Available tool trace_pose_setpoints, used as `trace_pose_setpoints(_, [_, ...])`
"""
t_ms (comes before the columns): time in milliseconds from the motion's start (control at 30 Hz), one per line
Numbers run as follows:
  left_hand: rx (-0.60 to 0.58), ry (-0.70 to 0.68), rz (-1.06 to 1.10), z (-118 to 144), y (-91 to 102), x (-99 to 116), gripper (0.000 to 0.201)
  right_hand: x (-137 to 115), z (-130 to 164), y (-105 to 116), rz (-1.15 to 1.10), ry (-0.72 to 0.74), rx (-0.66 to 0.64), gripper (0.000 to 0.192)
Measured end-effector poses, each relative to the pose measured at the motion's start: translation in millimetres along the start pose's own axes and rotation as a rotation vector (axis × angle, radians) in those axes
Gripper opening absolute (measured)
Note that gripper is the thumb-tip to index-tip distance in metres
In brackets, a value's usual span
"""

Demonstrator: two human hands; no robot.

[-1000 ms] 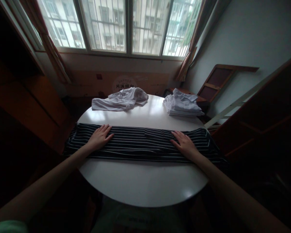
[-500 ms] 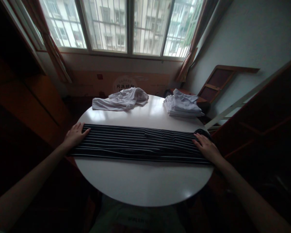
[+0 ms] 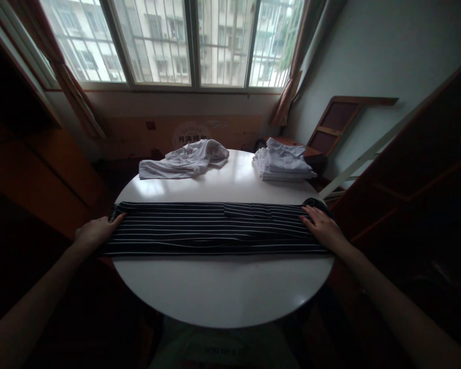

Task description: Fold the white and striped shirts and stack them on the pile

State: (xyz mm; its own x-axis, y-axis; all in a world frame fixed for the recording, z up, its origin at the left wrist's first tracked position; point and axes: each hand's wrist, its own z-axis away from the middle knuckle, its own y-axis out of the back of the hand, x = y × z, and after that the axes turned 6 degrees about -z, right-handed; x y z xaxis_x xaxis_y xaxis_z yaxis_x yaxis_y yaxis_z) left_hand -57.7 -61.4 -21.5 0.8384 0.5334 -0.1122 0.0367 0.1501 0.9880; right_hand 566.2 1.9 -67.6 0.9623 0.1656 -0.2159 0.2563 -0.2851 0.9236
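A black striped garment (image 3: 200, 228) with thin white lines lies folded into a long strip across the white round table (image 3: 223, 292). Its ends reach past the table's edges on both sides. At the left end, my left hand (image 3: 96, 230) is closed on the garment, thumb on top and the other fingers mostly hidden behind the edge. My right hand (image 3: 325, 228) rests on the right end, its fingers stretched out over the cloth. A dark bunched part shows just behind those fingers.
On the table's far side lie a loosely crumpled white garment (image 3: 188, 160) and a stack of folded white clothes (image 3: 282, 161). A wooden chair (image 3: 334, 120) stands at the back right. Behind the table are a printed cardboard panel (image 3: 126, 133) and a barred window (image 3: 161, 41).
My left hand has gone from lying flat on the garment to gripping its left end, moving slightly left and toward me. My right hand stays on the right end. The view has shifted slightly.
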Motion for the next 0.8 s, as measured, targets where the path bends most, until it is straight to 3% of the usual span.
trace_pose_setpoints(133, [0.002, -0.058, -0.060, 0, 25.9, 3, 0.048, -1, 1, 0, -0.009, 0.006, 0.006, 0.050])
trace_pose_setpoints(233, [-0.002, -0.169, 0.050, 1, 56.2, 16, 0.044, -1, 1, 0, -0.012, 0.007, 0.007, 0.051])
trace_pose_setpoints(333, [0.065, -0.363, 0.210, 9, 86.8, 46, 0.042, -1, 1, -1, -0.009, -0.002, 0.012, 0.049])
trace_pose_setpoints(433, [0.063, -0.549, 0.317, 29, 105.4, 93, 0.046, -1, 1, -1, -0.007, -0.004, 0.015, 0.048])
trace_pose_setpoints(533, [0.037, -0.785, 0.393, 55, 104.7, 151, 0.038, -1, 1, 0, -0.007, 0.017, 0.032, 0.048])
trace_pose_setpoints(667, [-0.109, -0.970, 0.444, 82, 80.9, 218, 0.033, -2, 1, 1, -0.002, 0.032, 0.030, 0.049])
trace_pose_setpoints(800, [-0.332, -1.135, 0.461, 92, 58.1, 250, 0.036, -2, 2, 2, 0.013, 0.028, 0.021, 0.049])
